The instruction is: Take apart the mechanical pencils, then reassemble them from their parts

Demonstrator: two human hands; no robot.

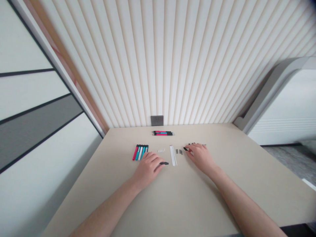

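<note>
At centre frame on the worktop (187, 197), a small black part (164, 163) was noted pinched in the left hand (148, 169), just left of the white tubes (173, 155), while a second black part (185, 149) was held at the fingertips of the right hand (200, 156), near the grey springs (179, 151).

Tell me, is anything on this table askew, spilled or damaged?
Nothing stands out. The barrels, refills and finished pens lie in neat groups on the table. The left hand holds one black piece, the right hand a second black piece.
</note>
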